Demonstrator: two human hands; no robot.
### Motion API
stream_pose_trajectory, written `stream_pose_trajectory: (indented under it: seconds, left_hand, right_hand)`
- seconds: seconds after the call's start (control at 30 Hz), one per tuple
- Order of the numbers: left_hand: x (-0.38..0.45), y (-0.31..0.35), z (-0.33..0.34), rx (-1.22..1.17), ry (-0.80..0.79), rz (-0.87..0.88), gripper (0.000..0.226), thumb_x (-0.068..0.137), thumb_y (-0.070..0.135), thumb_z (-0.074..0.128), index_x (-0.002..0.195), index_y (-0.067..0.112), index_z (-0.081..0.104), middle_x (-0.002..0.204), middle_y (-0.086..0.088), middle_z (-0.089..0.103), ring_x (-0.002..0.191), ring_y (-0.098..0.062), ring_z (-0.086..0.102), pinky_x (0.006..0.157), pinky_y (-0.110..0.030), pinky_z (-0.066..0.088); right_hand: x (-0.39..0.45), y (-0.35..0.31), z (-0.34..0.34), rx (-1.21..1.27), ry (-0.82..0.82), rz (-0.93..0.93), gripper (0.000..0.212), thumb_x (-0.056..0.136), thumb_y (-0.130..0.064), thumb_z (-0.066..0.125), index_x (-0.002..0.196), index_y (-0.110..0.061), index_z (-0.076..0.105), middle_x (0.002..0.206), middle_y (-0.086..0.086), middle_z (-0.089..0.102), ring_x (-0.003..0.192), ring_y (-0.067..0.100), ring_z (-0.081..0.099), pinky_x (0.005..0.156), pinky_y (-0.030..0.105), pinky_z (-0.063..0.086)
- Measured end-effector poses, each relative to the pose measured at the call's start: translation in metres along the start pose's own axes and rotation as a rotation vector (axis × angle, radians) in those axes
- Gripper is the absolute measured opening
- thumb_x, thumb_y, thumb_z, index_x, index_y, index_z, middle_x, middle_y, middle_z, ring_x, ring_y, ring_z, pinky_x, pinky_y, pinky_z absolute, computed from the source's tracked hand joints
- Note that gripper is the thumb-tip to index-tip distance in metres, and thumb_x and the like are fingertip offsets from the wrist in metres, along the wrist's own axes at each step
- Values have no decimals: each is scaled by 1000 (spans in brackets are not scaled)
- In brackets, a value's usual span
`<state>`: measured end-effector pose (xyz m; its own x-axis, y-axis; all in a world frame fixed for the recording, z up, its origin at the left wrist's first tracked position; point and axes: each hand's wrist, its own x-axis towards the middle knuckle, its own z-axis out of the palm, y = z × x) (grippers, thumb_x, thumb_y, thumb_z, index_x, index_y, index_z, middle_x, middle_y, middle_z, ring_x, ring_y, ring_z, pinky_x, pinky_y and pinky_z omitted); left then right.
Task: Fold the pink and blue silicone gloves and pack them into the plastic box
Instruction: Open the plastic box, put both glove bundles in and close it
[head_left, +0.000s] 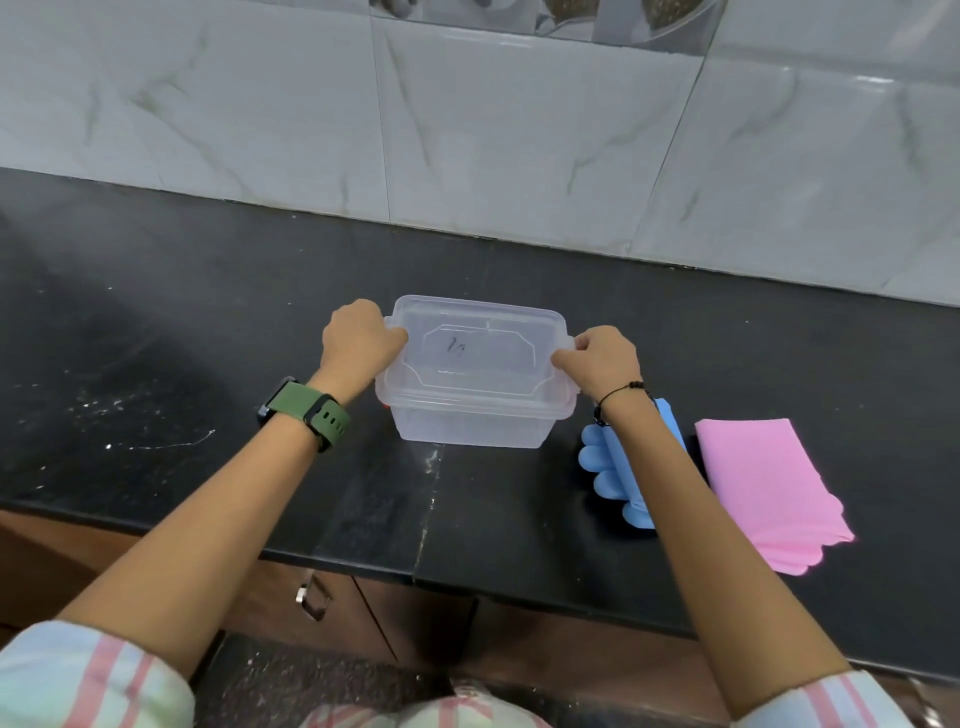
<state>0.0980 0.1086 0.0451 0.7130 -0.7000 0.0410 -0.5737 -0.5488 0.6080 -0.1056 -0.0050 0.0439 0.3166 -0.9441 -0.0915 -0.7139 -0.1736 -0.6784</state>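
Centrally, the left hand (358, 338) has its grip curled around the left end of the plastic box (470, 382), thumb on the lid (475, 345); the right hand (597, 358) pinches the lid's right end. Box sits mid-frame on the black counter (208, 338). Lower right of it lie the blue gloves (613, 467), partly under the right forearm, and beside them the pink gloves (763, 483), folded flat.

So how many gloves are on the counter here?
2: blue glove beside the box, partly under the right forearm; pink glove further right. Any stacked layers aren't distinguishable.
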Motion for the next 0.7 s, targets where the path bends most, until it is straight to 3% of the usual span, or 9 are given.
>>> stream_pose_trajectory:
  seconds: [0.17,0.23,0.3,0.4,0.5,0.53,0.6,0.7]
  left_hand:
    - [2,8,-7,-30,20,-11,39,81,8,52,52,12,27,53,-1,29,49,-17,30,46,-25,24]
    - [1,10,-8,-29,22,-14,39,82,8,52,51,12,28,53,-1,29,48,-16,30,46,-24,24]
    - [-1,11,-10,-28,26,-10,39,82,8,52,51,12,29,53,-1,31,49,-16,31,46,-24,24]
    - [-6,15,-17,-36,48,17,37,81,6,51,52,12,29,53,-2,31,50,-17,30,46,-24,23]
    - [-16,24,-30,-71,98,72,24,81,8,53,58,5,46,58,-9,41,57,-21,38,55,-30,34]
    - [-21,25,-34,-77,123,99,21,81,9,53,63,0,54,61,-13,45,61,-22,41,58,-34,38]
    - [-34,24,-41,-92,195,153,25,82,12,52,75,-9,61,66,-20,54,64,-24,47,63,-37,44]
    - [-65,8,-47,-113,315,246,21,85,17,54,82,0,64,76,-17,64,74,-29,57,65,-38,46]
  right_hand:
    - [-2,-3,-5,64,9,16,34,81,-9,58,53,-12,38,73,17,49,68,26,49,57,27,43]
    - [-3,-4,-9,85,9,19,27,80,-8,58,57,-6,45,79,28,59,73,38,60,73,37,54]
    - [-2,-4,-12,99,13,20,15,81,-8,59,73,4,60,101,33,66,93,45,65,86,49,56]
    - [1,-2,-19,241,-37,81,24,82,-7,62,95,14,65,99,27,68,83,35,69,75,41,60]
    - [-5,-4,-29,455,-102,142,4,82,2,58,80,5,61,79,22,57,55,20,54,48,26,54]
    - [-8,-5,-33,493,-98,124,9,82,4,56,75,2,60,73,18,54,51,17,48,43,23,50]
    - [-16,-3,-40,558,-56,25,21,82,5,53,65,-4,60,59,11,52,44,13,45,39,19,46]
    - [-39,2,-50,609,-7,-159,24,84,2,55,65,-10,64,45,-4,55,36,6,46,40,19,44]
